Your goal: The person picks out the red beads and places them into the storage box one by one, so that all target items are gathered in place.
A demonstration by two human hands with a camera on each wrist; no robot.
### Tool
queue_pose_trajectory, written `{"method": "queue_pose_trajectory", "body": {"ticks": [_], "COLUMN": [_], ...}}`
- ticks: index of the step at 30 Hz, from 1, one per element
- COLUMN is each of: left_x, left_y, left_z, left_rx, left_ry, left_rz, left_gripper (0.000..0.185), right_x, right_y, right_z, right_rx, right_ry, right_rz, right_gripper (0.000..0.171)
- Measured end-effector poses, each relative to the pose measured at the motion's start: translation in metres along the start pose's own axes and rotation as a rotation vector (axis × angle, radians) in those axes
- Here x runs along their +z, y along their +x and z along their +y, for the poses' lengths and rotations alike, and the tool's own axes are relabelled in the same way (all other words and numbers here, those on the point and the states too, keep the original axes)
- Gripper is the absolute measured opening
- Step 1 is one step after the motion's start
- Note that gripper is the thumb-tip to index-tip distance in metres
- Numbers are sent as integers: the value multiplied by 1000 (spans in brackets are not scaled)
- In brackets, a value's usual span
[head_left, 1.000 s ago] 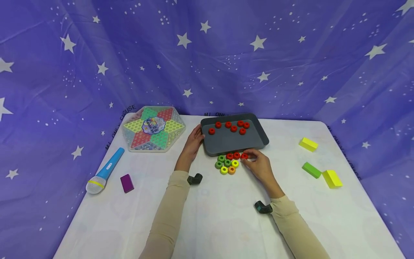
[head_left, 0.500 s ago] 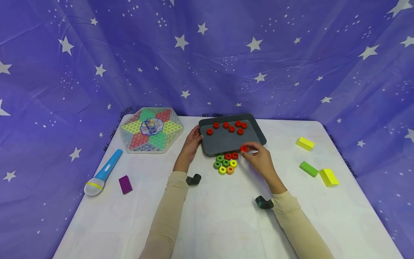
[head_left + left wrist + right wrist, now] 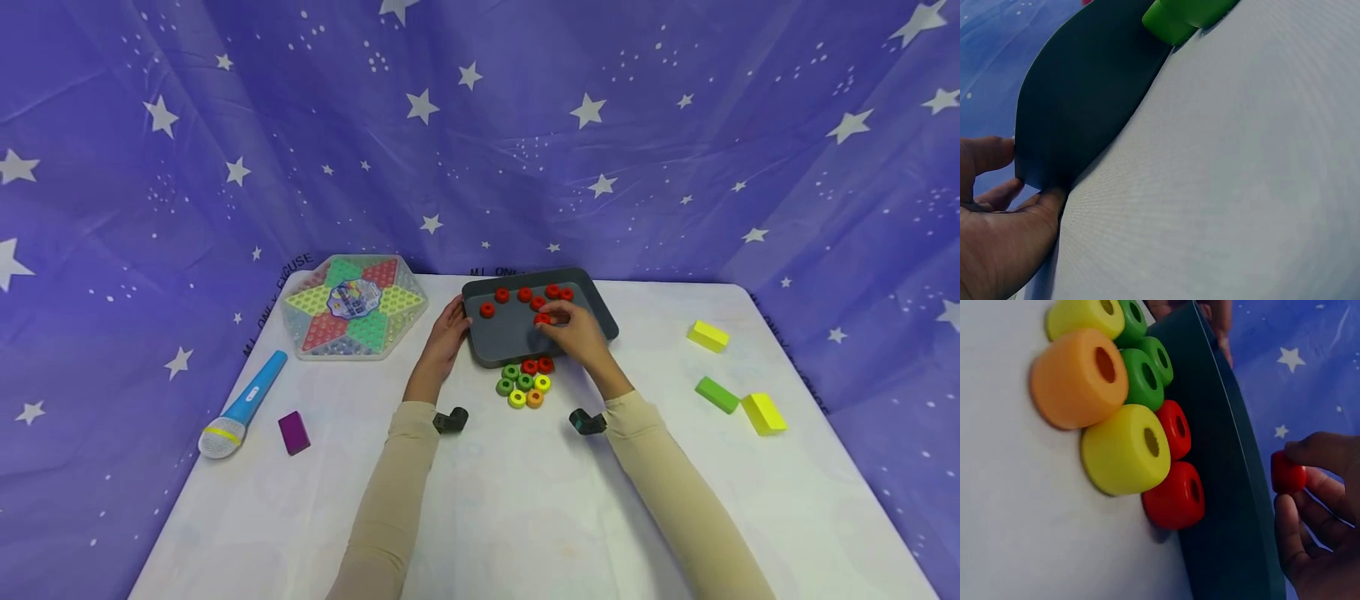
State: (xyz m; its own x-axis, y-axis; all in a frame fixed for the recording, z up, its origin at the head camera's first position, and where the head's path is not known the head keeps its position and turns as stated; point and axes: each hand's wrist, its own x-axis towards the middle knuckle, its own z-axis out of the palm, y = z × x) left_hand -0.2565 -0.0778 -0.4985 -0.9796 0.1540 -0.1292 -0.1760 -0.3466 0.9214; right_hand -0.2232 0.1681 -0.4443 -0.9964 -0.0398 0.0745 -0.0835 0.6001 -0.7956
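My right hand [image 3: 579,333] pinches a red bead [image 3: 1288,473] between thumb and fingers, over the dark grey tray [image 3: 502,342]. Several other red beads [image 3: 502,295] lie inside that tray toward its back, some partly behind the hand. My left hand [image 3: 444,337] rests against the tray's left end, thumb at the front corner and fingers along the side [image 3: 1010,231]. Just in front of the tray sits a cluster of beads: two red beads [image 3: 1174,495], three green beads [image 3: 1141,378], two yellow beads [image 3: 1125,450] and an orange bead [image 3: 1075,378].
A hexagonal Chinese checkers box [image 3: 355,308] lies at the back left. Nearer are a blue toy microphone [image 3: 243,408] and a purple block [image 3: 294,432]. On the right lie two yellow blocks [image 3: 764,414] and a green block [image 3: 717,394]. A starry purple curtain [image 3: 480,150] hangs behind.
My right hand has picked up the rightmost red bead from the front cluster and carried it up and leftward over the tray. The left hand stays at the tray's left end.
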Motion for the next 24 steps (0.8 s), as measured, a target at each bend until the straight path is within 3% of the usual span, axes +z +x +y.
{"method": "queue_pose_trajectory", "body": {"ticks": [6, 17, 24], "left_x": [1, 2, 0], "left_y": [0, 1, 0], "left_z": [0, 1, 0], "left_rx": [-11, -7, -2], "left_ry": [5, 1, -6], "left_rz": [8, 19, 16], "left_gripper": [61, 61, 61], "right_x": [10, 19, 24], "right_y": [24, 70, 78], "right_z": [-7, -9, -17], "right_rx": [59, 84, 48], "right_ry": [-8, -21, -174], "right_rz": [-98, -159, -167], "right_gripper": [29, 26, 27]}}
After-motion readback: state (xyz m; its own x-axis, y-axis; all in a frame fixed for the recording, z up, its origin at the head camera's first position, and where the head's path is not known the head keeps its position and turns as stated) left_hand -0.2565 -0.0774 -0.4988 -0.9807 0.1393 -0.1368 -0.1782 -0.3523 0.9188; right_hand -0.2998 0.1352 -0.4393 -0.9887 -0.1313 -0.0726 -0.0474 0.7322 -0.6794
